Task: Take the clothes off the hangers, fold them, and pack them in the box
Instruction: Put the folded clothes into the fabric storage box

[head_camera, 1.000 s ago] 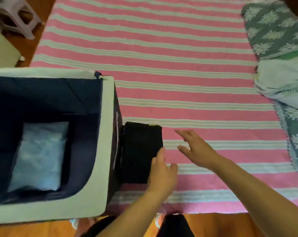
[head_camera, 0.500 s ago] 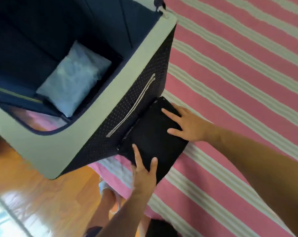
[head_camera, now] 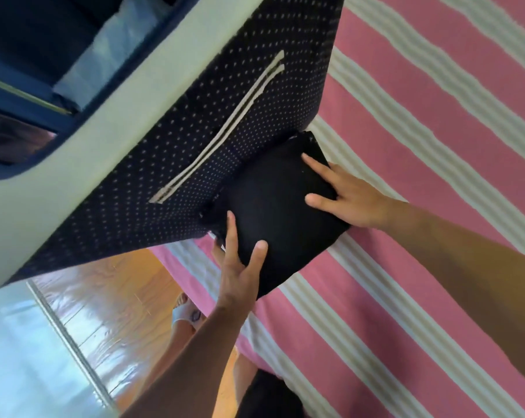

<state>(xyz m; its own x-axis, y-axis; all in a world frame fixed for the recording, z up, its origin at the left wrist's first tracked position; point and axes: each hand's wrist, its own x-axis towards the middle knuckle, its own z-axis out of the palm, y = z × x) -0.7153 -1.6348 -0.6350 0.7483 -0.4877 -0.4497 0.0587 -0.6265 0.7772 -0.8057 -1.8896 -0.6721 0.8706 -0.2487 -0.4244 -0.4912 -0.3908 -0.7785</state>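
Note:
A folded black garment [head_camera: 273,212] lies on the pink striped bedspread [head_camera: 406,146], pushed up against the dotted navy side of the fabric storage box [head_camera: 152,164]. My left hand [head_camera: 240,267] holds its near left edge, two fingers straight on top and the thumb tucked under the edge. On the right edge, my right hand [head_camera: 348,200] has the index finger and thumb on top, while its other fingers are hidden behind the fabric. Inside the box lies a folded light-blue garment [head_camera: 104,55].
The box has a pale green rim [head_camera: 83,152] and a white strap handle [head_camera: 225,125] on its side. Wooden floor [head_camera: 104,297] shows below the bed edge, with my foot in a white sandal [head_camera: 186,312] there.
Both hands went from hovering beside the black garment to settling on its two edges. The view has tilted and moved in close to the box.

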